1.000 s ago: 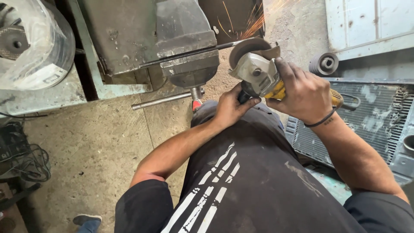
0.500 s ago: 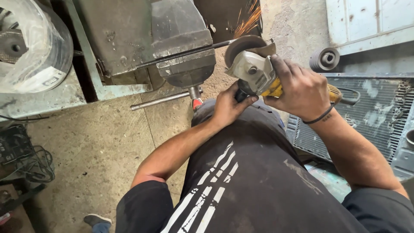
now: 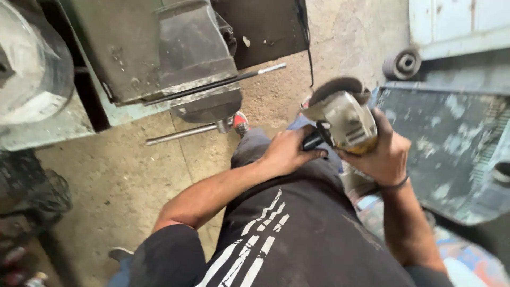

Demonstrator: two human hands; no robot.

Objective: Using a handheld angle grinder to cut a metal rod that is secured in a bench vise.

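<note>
One grinder (image 3: 345, 119) was held up in front of the body, above the lap, clear of the vise. Its pale body was gripped from beneath and behind by the right hand (image 3: 385, 154), the fingers being wrapped tight around it. Its black side handle (image 3: 313, 141) was clasped by the left hand (image 3: 287, 154), closed around the stub. One dark disc (image 3: 337, 87) was carried at the top of the tool, half covered by a guard and pointed away from the body. The two hands were set close together, with the grinder between them.

Beyond the tool, one vise (image 3: 186, 58) was fixed on the edge of a bench (image 3: 64, 125). One thin dark rod (image 3: 228, 81) was clamped in it and stuck out to the right, well apart from the disc. One vise handle bar (image 3: 186, 133) was seen below. One red shoe tip (image 3: 240, 122) was seen on the concrete floor (image 3: 122, 180). To the right, one radiator (image 3: 446, 143) was laid flat, and one pulley wheel (image 3: 402, 64) was left near a pale cabinet (image 3: 457, 24).
</note>
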